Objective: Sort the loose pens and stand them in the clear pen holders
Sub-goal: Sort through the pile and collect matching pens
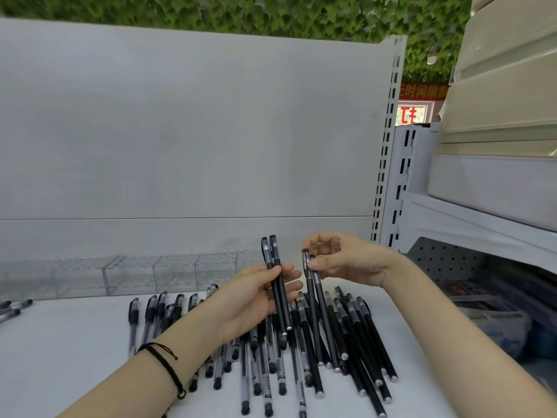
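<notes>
Both forearms reach in from the near edge, the left one wearing a black cord bracelet (168,366) at the wrist. Its left hand (256,300) is turned palm inward, thumb and curled fingers gripping two black pens (278,285) that stand nearly upright, caps up. Just beside it, the right hand (346,260) is bent at the wrist, thumb and fingertips pinching the top ends of what look like two dark pens (313,294), whose lower ends slant down into the heap. Below both hands, the loose pens (301,366) lie fanned across the white desk (75,357), clear-barrelled ones mostly under the left hand, matte black ones under the right. Beyond the left hand, the clear pen holders (168,274) stand in a row against the grey back panel (180,131). Far out past the left hand lie a few more pens (13,307).
</notes>
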`<state>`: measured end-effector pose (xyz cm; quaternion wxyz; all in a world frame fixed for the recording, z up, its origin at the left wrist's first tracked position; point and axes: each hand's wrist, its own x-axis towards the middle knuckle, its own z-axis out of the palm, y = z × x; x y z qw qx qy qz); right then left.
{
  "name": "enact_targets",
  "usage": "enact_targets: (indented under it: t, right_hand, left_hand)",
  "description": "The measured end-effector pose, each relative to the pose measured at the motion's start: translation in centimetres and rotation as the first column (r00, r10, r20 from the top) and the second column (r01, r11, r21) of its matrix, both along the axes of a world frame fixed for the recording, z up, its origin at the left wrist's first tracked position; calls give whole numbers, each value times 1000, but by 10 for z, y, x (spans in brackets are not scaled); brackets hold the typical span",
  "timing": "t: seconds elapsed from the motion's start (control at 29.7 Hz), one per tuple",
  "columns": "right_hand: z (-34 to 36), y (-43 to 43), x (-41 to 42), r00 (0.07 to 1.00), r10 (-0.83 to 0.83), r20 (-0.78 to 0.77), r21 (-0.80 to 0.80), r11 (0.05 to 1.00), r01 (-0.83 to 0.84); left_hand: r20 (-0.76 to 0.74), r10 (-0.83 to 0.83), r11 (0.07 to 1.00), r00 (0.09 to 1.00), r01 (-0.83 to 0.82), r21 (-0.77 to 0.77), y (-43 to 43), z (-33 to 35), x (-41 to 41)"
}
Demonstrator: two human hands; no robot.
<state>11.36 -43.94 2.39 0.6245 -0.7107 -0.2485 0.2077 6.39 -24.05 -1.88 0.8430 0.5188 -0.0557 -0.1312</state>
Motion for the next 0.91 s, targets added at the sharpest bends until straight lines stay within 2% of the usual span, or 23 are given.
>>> enact_targets:
  t: [0.1, 0.24, 0.47, 0.64, 0.77, 0.84, 0.91]
  right_hand:
    - [2, 0, 0, 999, 3, -34, 134, 991, 1]
    - [1, 9, 1, 997, -54, -61, 276, 959, 68]
    - [-5, 24, 3, 978, -209, 27, 321, 928, 189]
    - [-10, 32, 2, 911, -336, 238, 184, 937, 297]
    - [-9, 25, -1, 890, -361, 278, 135, 932, 336]
    - [-8, 18, 1, 876, -348, 335, 15, 931, 364]
    - [-10, 14, 3, 868, -261, 422, -184, 913, 364]
  left_hand:
    - [-23, -47, 999, 999, 47, -9, -1, 1, -3]
    - [9, -180, 980, 984, 179, 83, -4, 4, -10]
    - [29, -227, 973, 973, 226, 39, -4, 5, -10]
    - [37, -244, 969, 969, 245, -26, -3, 1, -6]
    - [48, -176, 984, 983, 177, -30, -1, 1, -3]
    - [52, -112, 991, 992, 115, -66, 0, 2, 0]
    - [60, -48, 995, 997, 53, -89, 2, 4, 3]
